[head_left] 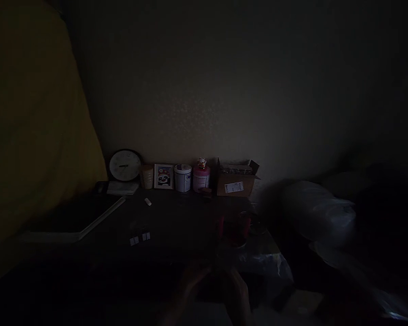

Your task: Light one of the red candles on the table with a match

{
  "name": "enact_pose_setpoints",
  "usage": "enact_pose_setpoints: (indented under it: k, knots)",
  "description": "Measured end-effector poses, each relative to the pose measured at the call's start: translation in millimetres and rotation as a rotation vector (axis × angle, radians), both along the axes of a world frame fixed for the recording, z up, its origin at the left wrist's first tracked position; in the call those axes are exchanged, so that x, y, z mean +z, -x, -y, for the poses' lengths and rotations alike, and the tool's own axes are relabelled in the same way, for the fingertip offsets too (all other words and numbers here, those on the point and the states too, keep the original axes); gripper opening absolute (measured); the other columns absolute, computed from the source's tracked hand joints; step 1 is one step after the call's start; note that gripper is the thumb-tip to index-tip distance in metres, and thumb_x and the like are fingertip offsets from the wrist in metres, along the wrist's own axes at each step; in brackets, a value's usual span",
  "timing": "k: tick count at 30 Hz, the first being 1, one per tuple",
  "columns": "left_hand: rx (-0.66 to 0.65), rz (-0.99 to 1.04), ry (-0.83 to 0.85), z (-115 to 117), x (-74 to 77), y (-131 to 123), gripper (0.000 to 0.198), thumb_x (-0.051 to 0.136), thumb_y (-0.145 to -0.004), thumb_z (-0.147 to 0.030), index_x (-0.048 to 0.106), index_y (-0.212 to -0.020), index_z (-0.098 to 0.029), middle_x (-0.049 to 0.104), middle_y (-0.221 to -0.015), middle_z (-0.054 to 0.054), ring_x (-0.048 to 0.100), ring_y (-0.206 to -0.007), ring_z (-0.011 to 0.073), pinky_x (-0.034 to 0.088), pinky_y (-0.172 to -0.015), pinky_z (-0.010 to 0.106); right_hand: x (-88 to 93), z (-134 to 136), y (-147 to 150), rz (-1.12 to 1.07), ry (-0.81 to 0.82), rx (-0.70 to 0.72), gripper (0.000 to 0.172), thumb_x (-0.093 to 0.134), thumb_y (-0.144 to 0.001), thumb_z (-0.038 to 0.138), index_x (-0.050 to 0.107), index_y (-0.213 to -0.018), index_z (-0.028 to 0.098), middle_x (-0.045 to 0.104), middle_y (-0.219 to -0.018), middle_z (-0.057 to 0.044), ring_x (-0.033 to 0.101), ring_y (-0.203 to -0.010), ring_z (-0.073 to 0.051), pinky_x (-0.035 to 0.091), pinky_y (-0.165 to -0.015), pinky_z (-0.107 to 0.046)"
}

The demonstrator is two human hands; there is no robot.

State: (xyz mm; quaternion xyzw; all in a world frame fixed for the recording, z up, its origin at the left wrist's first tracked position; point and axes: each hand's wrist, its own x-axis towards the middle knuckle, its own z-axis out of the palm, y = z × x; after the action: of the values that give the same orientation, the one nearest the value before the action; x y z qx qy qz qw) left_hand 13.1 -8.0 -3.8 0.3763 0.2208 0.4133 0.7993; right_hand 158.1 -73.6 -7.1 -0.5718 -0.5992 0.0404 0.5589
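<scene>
The picture is very dark. My left hand (193,277) and my right hand (237,284) are close together at the near edge of the dark table (180,222). Their fingers fade into shadow, so I cannot make out their shape or whether anything is between them. Beyond my right hand, on the table's right side, stand red upright pieces (246,225) of an object I cannot identify. Clear plastic (267,262) catches light at the table's right corner. Left of my hands lie two small dark items with white labels (140,238).
Along the wall stand a round clock (125,165), a panda picture frame (163,176), a white tub (182,178), a pink tub (201,179) topped by a figurine, and an opened cardboard box (234,184). A plastic bag (319,213) bulges at right; yellow cloth (37,113) hangs left.
</scene>
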Motion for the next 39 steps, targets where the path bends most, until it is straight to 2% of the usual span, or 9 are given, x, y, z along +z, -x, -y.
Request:
enact_pose_setpoints:
  k: [6,12,18,22,24,26,30,33,39]
  knots:
    - [0.074,-0.005,0.055,7,14.9,-2,0.031,0.081,-0.063,-0.04,0.072,-0.086,-0.022,0.07,-0.101,0.008,0.06,-0.105,0.031,0.048,-0.092,0.04,14.1,-1,-3,-0.058,0.034,-0.118,0.034,0.042,-0.09,0.039,0.069,-0.084,0.019,0.071,-0.076,-0.005,0.068,-0.064,-0.016,0.052,-0.053,-0.017]
    - [0.151,0.007,0.044,5,36.7,-4,0.037,0.086,-0.054,-0.041,0.072,-0.082,-0.021,0.071,-0.088,0.003,0.065,-0.091,0.024,0.053,-0.077,0.029,43.2,8,5,-0.076,-0.039,-0.102,0.027,0.044,-0.089,0.034,0.067,-0.087,0.021,0.069,-0.08,-0.005,0.066,-0.07,-0.016,0.054,-0.062,-0.02]
    - [0.125,0.028,-0.064,26,61.5,5,0.028,0.077,-0.069,-0.039,0.071,-0.089,-0.022,0.069,-0.104,0.006,0.059,-0.106,0.0267,0.048,-0.09,0.034,47.3,10,9,0.004,-0.08,-0.082,0.029,0.038,-0.093,0.029,0.066,-0.092,0.022,0.069,-0.083,-0.004,0.066,-0.068,-0.013,0.052,-0.055,-0.017]
    - [0.189,-0.035,-0.066,18,50.8,-1,0.031,0.081,-0.061,-0.04,0.073,-0.083,-0.02,0.071,-0.094,0.008,0.064,-0.092,0.0248,0.051,-0.079,0.031,66.4,23,10,0.12,-0.2,-0.175,0.024,0.044,-0.091,0.031,0.066,-0.097,0.023,0.069,-0.081,-0.004,0.065,-0.065,-0.014,0.05,-0.051,-0.018]
    - [0.21,-0.055,-0.032,11,44.8,-6,0.037,0.086,-0.05,-0.044,0.072,-0.072,-0.018,0.071,-0.076,0.007,0.065,-0.074,0.0225,0.051,-0.066,0.03,75.0,31,13,0.126,-0.226,-0.187,0.023,0.046,-0.091,0.031,0.066,-0.098,0.024,0.069,-0.086,-0.004,0.066,-0.071,-0.014,0.052,-0.057,-0.019]
    - [0.202,-0.047,-0.048,10,44.4,-8,0.04,0.086,-0.049,-0.045,0.072,-0.074,-0.018,0.07,-0.076,0.006,0.064,-0.073,0.0221,0.051,-0.065,0.03,74.1,31,13,0.155,-0.217,-0.142,0.023,0.045,-0.092,0.03,0.066,-0.098,0.024,0.069,-0.089,-0.005,0.066,-0.077,-0.015,0.053,-0.064,-0.021]
    - [0.179,-0.011,-0.144,19,54.8,-3,0.028,0.077,-0.069,-0.04,0.07,-0.087,-0.021,0.068,-0.089,0.003,0.061,-0.09,0.0226,0.05,-0.082,0.033,45.0,12,-2,0.315,-0.149,-0.113,0.027,0.042,-0.089,0.024,0.066,-0.102,0.021,0.069,-0.092,-0.007,0.065,-0.084,-0.018,0.052,-0.071,-0.027]
    - [0.168,-0.042,-0.191,22,55.1,2,0.021,0.074,-0.075,-0.033,0.067,-0.092,-0.023,0.067,-0.097,0.002,0.058,-0.099,0.0239,0.047,-0.09,0.037,27.0,0,-17,0.173,-0.086,-0.24,0.025,0.045,-0.087,0.025,0.065,-0.1,0.019,0.067,-0.089,-0.007,0.064,-0.079,-0.017,0.051,-0.065,-0.023]
    - [0.168,-0.046,-0.085,21,28.6,21,0.04,0.079,-0.064,-0.045,0.069,-0.095,-0.022,0.067,-0.108,0.006,0.056,-0.11,0.0292,0.045,-0.098,0.042,44.0,9,-18,-0.12,-0.024,-0.265,0.022,0.05,-0.086,0.034,0.064,-0.096,0.019,0.066,-0.09,-0.005,0.063,-0.082,-0.017,0.049,-0.068,-0.023]
